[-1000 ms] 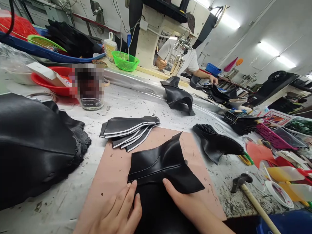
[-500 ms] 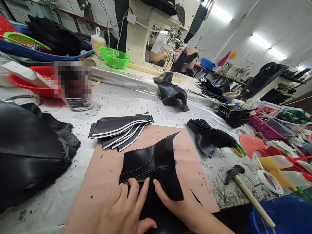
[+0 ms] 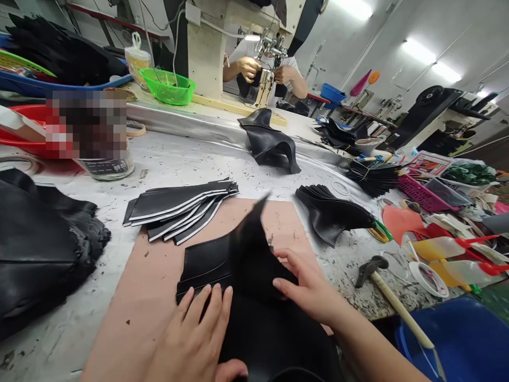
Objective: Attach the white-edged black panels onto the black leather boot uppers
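Observation:
A black leather piece [image 3: 246,260] with a stitched seam lies over a pinkish board [image 3: 123,297], its pointed tip raised and blurred. My left hand [image 3: 194,323] rests on its lower left edge, fingers stretched out and lying flat. At the piece's right edge, my right hand [image 3: 302,281] pinches the leather between thumb and fingers. More black leather spreads below, between my forearms. Beyond the board's upper left is a fanned stack of black strips with white edges [image 3: 178,209]. To the right lies a stack of curved black pieces [image 3: 334,212].
A hammer [image 3: 393,297] lies at the right edge above a blue bin [image 3: 465,334]. A large black leather pile [image 3: 35,249] is at left, a glass jar [image 3: 107,165] behind it. Across the table, a person [image 3: 294,74] works at a sewing machine [image 3: 204,58].
My right hand has moved right and up, lifting the leather's right side and tip. My left hand stays at the seam with its fingers flatter. The view has shifted slightly.

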Motion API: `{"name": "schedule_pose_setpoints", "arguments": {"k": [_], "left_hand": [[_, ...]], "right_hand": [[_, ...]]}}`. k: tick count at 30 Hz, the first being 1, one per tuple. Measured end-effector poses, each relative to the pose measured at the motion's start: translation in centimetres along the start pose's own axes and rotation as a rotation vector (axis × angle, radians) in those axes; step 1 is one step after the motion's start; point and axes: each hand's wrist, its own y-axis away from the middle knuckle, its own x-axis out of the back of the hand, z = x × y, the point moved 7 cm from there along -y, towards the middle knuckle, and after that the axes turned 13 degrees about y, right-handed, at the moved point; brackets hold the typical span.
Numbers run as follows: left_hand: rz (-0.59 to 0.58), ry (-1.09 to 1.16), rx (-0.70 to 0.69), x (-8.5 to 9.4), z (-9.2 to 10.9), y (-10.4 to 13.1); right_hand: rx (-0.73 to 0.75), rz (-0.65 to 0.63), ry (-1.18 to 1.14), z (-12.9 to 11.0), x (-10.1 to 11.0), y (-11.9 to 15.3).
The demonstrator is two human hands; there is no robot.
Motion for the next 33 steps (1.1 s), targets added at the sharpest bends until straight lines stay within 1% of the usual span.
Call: {"name": "schedule_pose_setpoints", "arguments": {"k": [2,3,5,8,10,11,15,18,20,23,26,28,31,33], "left_hand": [[-0.025,-0.005,0.000,0.0,0.0,-0.2],[-0.042,-0.007,0.000,0.0,0.1,-0.4],[-0.068,-0.008,0.007,-0.2,0.1,-0.7],[-0.105,0.012,0.020,-0.4,0.1,-1.0],[-0.133,0.010,0.029,-0.6,0.1,-1.1],[-0.143,0.002,0.027,-0.6,0.1,-1.2],[-0.142,-0.037,0.001,-0.6,0.6,-1.6],[-0.120,-0.015,-0.027,-0.7,1.3,-1.9],[-0.142,0.008,-0.006,-1.0,1.6,-2.2],[-0.217,0.028,0.056,-1.6,1.7,-2.8],[-0.237,0.113,0.084,-1.7,2.0,-3.5],[-0.236,0.153,0.081,-1.7,2.2,-3.8],[-0.246,0.130,0.029,-1.9,2.7,-3.9],[-0.248,0.101,0.008,-2.1,2.8,-3.8]], "right_hand": [[0.152,0.092,0.106,-1.7,0.5,-0.6],[0.186,0.125,0.154,-2.2,0.8,-0.8],[0.163,0.129,0.201,-2.4,1.1,-1.4],[0.047,0.029,0.162,-1.4,1.0,-1.8],[0.007,-0.022,0.157,-0.5,0.7,-1.5],[0.004,-0.026,0.173,-0.1,0.6,-1.4],[0.058,0.053,0.283,0.9,0.7,-1.1],[0.059,0.101,0.340,1.4,0.8,-1.3],[0.052,0.108,0.357,1.4,0.8,-1.4],[0.060,0.118,0.411,1.1,0.8,-1.4],[0.057,0.164,0.448,0.7,1.7,-1.2],[0.030,0.137,0.382,1.1,2.3,-1.3],[0.002,0.025,0.231,1.9,2.9,-1.4],[-0.008,-0.026,0.165,2.4,3.2,-1.4]]}}
